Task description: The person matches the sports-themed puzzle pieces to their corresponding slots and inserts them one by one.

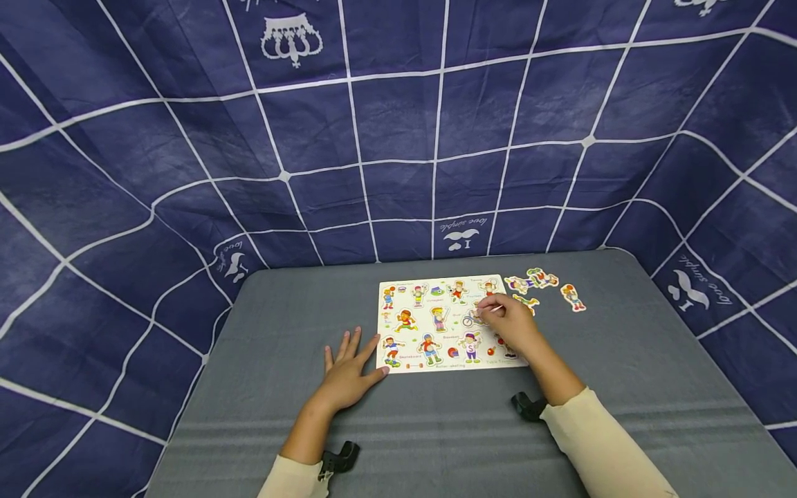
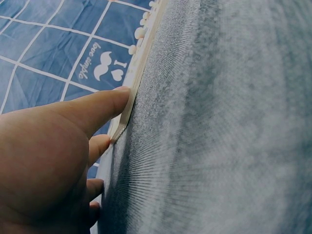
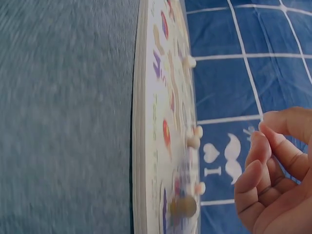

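Observation:
A white wooden peg puzzle board [image 1: 423, 325] with pictures of children at sports lies on the table. At its left edge rests my left hand [image 1: 349, 377], fingers spread, with thumb and forefinger touching the board's side. My right hand [image 1: 512, 326] hovers over the board's right part, beside a bicycle picture [image 1: 468, 319]. In the right wrist view the right hand's thumb and forefinger tips meet, the other fingers curl, and no piece shows between them. Pale round pegs [image 3: 194, 141] stand up from the board there.
Several loose puzzle pieces [image 1: 540, 278] lie off the board's upper right corner. A single figure piece [image 1: 573, 298] lies farther right. The grey cloth table [image 1: 299, 304] is bordered by a blue checked curtain [image 1: 398, 187].

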The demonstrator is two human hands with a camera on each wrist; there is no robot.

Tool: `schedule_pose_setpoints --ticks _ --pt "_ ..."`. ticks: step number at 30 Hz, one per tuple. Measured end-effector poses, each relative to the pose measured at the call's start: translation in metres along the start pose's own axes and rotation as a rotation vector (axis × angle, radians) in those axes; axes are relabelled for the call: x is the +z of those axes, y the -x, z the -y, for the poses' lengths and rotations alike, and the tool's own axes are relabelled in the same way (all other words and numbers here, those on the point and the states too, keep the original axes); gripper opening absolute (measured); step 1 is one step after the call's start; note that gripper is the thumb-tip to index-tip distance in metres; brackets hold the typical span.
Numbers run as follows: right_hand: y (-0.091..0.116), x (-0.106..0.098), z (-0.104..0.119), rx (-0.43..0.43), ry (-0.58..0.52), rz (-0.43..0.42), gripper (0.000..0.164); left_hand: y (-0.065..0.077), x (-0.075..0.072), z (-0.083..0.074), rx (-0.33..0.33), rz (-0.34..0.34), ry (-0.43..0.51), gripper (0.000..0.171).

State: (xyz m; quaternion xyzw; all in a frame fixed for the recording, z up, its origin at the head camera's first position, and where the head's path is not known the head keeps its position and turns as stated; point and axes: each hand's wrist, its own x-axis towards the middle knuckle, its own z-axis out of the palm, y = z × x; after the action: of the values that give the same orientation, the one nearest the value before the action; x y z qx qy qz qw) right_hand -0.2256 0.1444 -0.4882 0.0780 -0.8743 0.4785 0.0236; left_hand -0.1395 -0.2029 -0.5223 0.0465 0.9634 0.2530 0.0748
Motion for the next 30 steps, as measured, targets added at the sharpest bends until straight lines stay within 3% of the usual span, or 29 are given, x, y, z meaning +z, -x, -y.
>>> schedule_pose_setpoints --ticks 9,30 --pt "-0.009 -0.019 -0.020 0.013 0.027 -0.049 0.013 0.000 0.000 0.000 0.006 -0.006 -0.001 0.072" --pt "-0.022 -0.055 -0.049 0.135 0.185 -0.020 0.020 -0.002 0.002 0.003 0.000 0.007 -0.009 0.073"
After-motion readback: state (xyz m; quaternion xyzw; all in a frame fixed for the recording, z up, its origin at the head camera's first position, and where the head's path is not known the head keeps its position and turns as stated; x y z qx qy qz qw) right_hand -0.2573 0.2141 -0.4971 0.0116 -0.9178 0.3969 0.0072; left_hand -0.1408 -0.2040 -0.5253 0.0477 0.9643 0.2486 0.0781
